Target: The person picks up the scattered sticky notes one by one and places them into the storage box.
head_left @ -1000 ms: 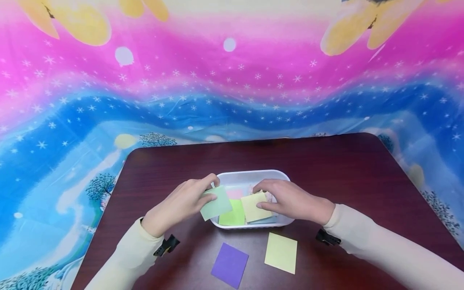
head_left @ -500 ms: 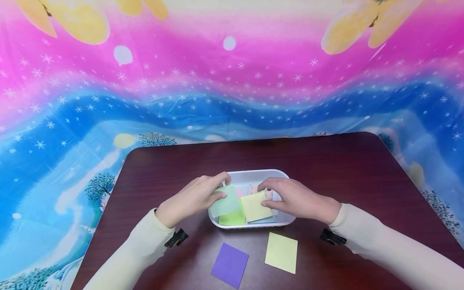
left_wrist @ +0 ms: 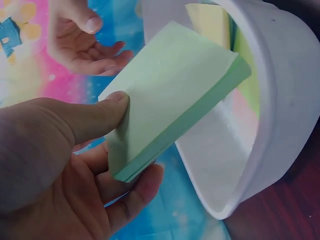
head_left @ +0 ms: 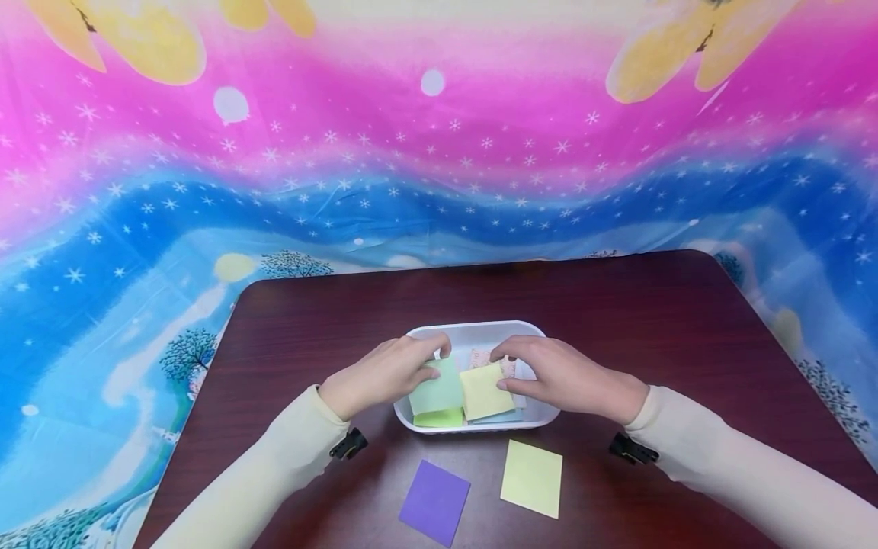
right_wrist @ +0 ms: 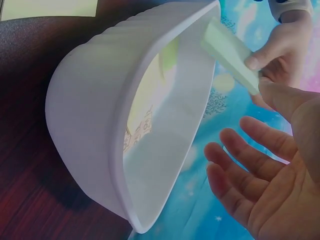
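Observation:
My left hand [head_left: 384,374] pinches a mint-green pad of sticky notes [left_wrist: 172,90] between thumb and fingers, tilted over the left part of a white plastic tub [right_wrist: 90,100]. My right hand [right_wrist: 265,185] hovers at the tub's right side, fingers loosely spread, holding nothing in the right wrist view. Inside the tub, a pale yellow sticky-note pad [head_left: 483,393] lies beside a lime-green one [head_left: 439,419], which the mint pad partly covers in the head view. A patterned pink pad [head_left: 480,356] and a light blue one [head_left: 501,417] show around the yellow pad.
On the dark wood table [head_left: 329,320], a purple sticky-note pad [head_left: 435,502] and a pale yellow square pad [head_left: 532,479] lie in front of the tub. A colourful printed cloth [head_left: 439,152] hangs behind the table.
My left hand has carried the mint-green pad to the right, from the tub's left rim to over the lime-green pad. My right hand has drawn slightly to the right.

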A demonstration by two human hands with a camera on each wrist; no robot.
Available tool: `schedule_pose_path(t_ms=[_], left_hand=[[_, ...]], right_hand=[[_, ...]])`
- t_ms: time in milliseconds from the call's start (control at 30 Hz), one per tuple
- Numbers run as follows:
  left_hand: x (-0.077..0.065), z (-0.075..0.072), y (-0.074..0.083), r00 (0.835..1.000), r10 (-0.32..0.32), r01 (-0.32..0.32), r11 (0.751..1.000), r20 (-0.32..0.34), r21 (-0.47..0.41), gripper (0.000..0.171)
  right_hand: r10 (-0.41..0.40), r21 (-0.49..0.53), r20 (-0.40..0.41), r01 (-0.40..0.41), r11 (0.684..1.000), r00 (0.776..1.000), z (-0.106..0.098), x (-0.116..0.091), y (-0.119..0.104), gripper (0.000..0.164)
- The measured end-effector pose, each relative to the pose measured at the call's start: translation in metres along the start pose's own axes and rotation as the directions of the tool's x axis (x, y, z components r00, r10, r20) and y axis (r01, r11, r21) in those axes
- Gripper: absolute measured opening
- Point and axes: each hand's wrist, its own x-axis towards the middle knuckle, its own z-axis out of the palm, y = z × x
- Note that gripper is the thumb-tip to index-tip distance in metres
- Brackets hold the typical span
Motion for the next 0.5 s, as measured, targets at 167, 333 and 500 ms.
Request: schedule_pose_path(t_ms=[167,333,500], left_hand=[[0.005,0.006,-0.003,0.998,-0.023,0.022,1.0,0.052,0.01,0.021],[0.011,0.01,-0.006,0.997,-0.019,0.018,1.0,0.079,0.019,0.021],[0.017,0.012,-0.009,0.996,-0.021,0.019,0.999,0.09,0.029,0.02]], right_hand=[[0.007,0.009,0.013,-0.007,1.0,1.0,0.0,0.001,-0.001,0.04],[0.009,0.011,0.017,-0.009,1.0,1.0,0.0,0.002,-0.001,0.04],[0.005,0.006,0.019,-0.005,1.0,1.0,0.001,0.003,-0.001,0.039]])
